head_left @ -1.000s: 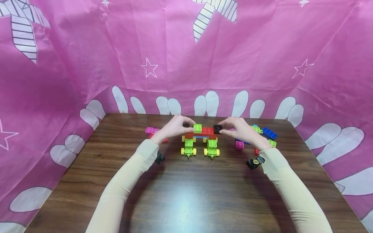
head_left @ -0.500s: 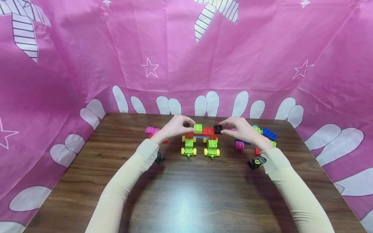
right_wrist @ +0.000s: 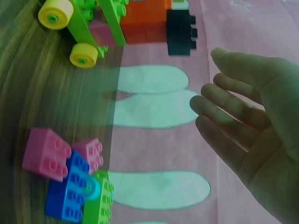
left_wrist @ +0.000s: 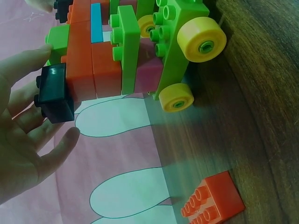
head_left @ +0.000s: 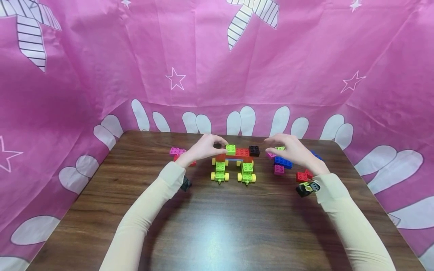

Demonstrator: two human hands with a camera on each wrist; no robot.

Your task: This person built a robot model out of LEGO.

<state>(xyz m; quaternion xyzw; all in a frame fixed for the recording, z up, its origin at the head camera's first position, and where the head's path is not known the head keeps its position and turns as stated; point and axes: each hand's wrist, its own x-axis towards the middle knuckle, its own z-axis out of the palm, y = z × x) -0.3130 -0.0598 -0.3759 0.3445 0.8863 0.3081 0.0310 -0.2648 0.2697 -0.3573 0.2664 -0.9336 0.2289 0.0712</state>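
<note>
Both hands hover over a small brick model at the far middle of the bench. The left hand touches the model's left end, its fingers resting against a black brick and a green brick there; whether they pinch or only touch cannot be told. The right hand is released, fingers spread and relaxed, holding nothing, just right of a second black brick on the model's right end.

The model is a row of red bricks set across two green wheeled carts with yellow wheels.

Risk, as a judgement: the carts could roll if the left hand pushes sideways, and with only one hand steadying it the red span might tip or pull off its carts.

Loose bricks lie to the right, near the right hand: a blue brick, a pink brick, and a red brick. They crowd that side, so a low reach could knock them. A pink and red pair lies to the left. Pink cloth with white shapes walls in the bench.
</note>
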